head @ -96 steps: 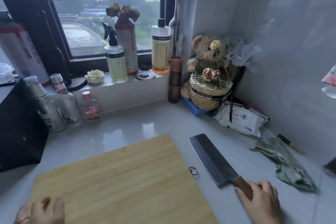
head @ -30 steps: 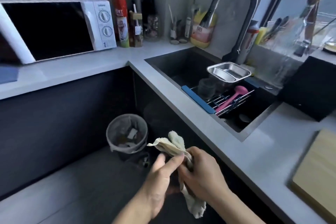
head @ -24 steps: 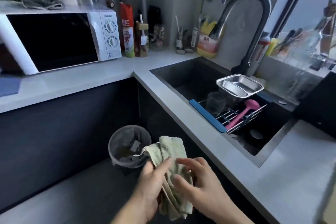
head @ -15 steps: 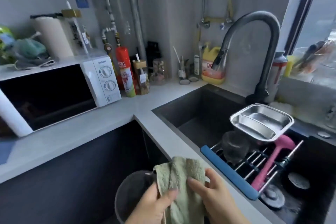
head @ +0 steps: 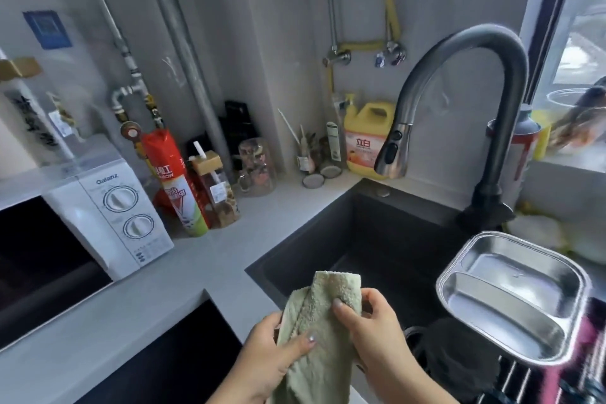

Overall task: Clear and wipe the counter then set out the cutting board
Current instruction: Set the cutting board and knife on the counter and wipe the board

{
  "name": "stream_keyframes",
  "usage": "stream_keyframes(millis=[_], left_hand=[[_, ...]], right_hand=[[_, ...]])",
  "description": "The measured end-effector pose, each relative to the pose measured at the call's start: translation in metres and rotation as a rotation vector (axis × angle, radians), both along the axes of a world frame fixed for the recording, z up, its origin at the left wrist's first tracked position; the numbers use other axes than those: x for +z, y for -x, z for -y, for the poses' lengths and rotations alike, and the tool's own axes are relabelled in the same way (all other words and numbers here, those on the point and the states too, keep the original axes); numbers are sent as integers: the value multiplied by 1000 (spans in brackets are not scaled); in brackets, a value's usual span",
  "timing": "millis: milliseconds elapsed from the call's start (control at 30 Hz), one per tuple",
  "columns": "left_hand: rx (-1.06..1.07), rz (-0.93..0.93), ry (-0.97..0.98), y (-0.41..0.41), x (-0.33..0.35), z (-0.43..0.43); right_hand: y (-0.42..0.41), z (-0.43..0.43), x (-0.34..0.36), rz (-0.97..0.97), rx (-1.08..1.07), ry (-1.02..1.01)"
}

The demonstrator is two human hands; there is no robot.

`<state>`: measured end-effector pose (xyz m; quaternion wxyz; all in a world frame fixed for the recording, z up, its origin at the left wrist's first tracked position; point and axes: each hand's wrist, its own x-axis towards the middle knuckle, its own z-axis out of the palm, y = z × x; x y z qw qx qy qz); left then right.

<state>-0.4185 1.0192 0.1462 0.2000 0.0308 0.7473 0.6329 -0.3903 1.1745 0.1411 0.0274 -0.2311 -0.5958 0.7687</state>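
Note:
A pale green cloth (head: 319, 331) hangs folded between both hands at the bottom middle, over the front edge of the black sink (head: 370, 239). My left hand (head: 272, 361) grips its left side with the thumb pressed on the fabric. My right hand (head: 377, 334) pinches its upper right part. The grey counter (head: 203, 259) runs left of the sink. The cutting board is out of view.
A dark curved faucet (head: 475, 82) arches over the sink. A divided steel tray (head: 515, 298) rests on a rack at right. A white microwave (head: 98, 223), a red spray can (head: 173, 183), jars and a yellow detergent jug (head: 367, 141) line the back.
I left the cutting board and knife, turned to the sink corner with the cloth in both hands, and raised it from above the bin to the sink's front edge.

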Motion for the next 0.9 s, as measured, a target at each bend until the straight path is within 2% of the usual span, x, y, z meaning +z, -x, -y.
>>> stream_keyframes(millis=[100,200,300,433,533,633,700,733,800,833,900], left_hand=[[-101,89,-99,41,-3,2],[-46,113,-118,93,-6,5],[31,82,-111,152,-4,3],[56,16,-70,238,-9,0],[13,16,-30,293,-15,-7],[-92,42,-93,339,-21,-21],[-113,0,-69,364,-26,-33],[-109,-84,75,374,-30,-38],[-166,-354,688,387,-40,-43],[-224,-468,902,386,-46,-44],[-345,-556,1001,372,-61,-47]], right_hand=[[28,0,-2,80,-12,-11],[58,1,2,157,5,40],[86,7,2,175,-37,52],[111,17,1,210,-106,-40],[117,21,-4,251,-155,-92],[116,18,-13,281,-231,-133],[112,15,-18,296,-265,-152],[110,14,-19,305,-279,-152],[106,13,-24,315,-325,-149],[105,12,-27,315,-342,-155],[100,10,-29,342,-353,-166]])
